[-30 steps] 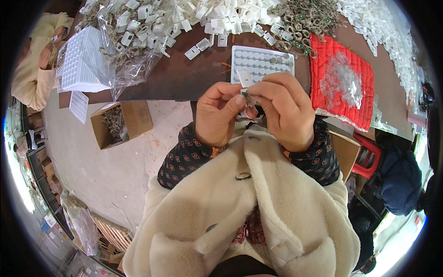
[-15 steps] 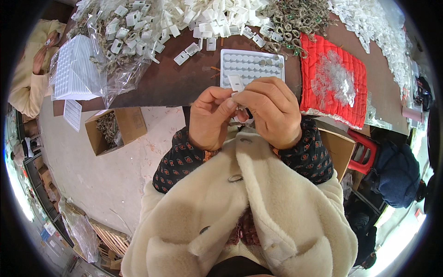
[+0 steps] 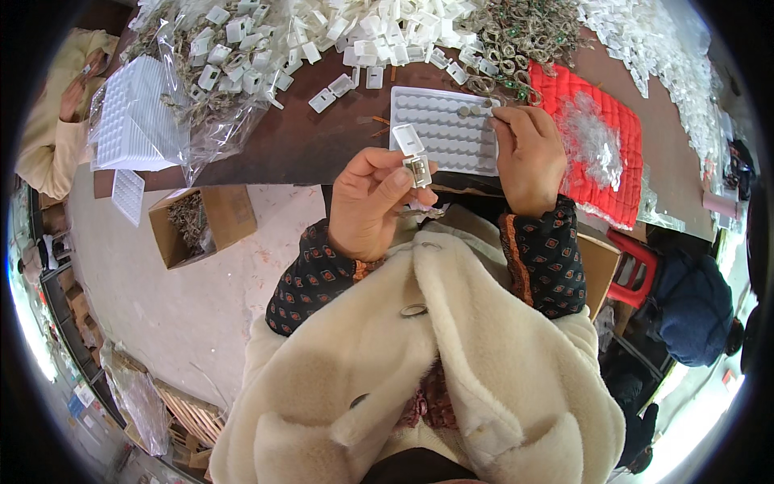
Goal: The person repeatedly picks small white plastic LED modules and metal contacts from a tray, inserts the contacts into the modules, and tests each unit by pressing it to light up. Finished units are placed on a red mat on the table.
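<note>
My left hand grips a small white plastic battery case with its hinged lid swung up. Metal contacts show inside the case. Over the far right corner of a white ribbed tray, my right hand pinches a small round metal disc, which looks like a button cell. Two more grey discs lie in the tray's far row, just left of those fingertips.
White plastic cases and coiled wires heap along the table's far side. Clear plastic pieces rest on red quilted cloth at right. Stacked trays stand left, above a cardboard box. Another person's hand shows far left.
My right hand has left the case and moved right to the tray's far corner. The case, its lid up, stays in my left hand and now shows its inside.
</note>
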The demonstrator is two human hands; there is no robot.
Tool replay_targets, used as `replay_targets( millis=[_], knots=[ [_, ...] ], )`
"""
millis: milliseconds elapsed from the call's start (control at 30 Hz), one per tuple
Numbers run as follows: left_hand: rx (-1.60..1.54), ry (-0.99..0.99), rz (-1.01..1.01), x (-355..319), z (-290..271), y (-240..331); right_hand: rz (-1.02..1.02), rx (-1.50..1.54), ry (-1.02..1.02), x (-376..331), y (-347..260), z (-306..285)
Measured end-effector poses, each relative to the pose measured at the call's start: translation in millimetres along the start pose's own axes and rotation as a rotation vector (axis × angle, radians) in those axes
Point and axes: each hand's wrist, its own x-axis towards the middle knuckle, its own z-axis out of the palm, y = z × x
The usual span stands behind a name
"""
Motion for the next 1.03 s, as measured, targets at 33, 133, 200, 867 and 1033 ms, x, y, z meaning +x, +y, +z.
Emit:
replay_targets(
  millis=[33, 133, 200, 867, 1033],
  knots=[
    [0.006, -0.004, -0.005, 0, 1, 0, 0.017, 0.033, 0.011, 3, -4, -3],
    [-0.052, 0.012, 0.002, 1, 4, -2, -0.022, 0.413, -0.126, -2, -31, -19],
    [-0.094, 0.008, 0.017, 2, 6, -3, -0.099, 0.491, -0.062, -2, -48, -15],
    [-0.105, -0.041, -0.075, -8, 16, 10, 0.58, 1.153, -0.421, -5, -56, -27],
    [-0.043, -0.091, -0.196, -7, 20, 9, 0.688, 1.401, -0.587, -4, -39, -23]
  ],
)
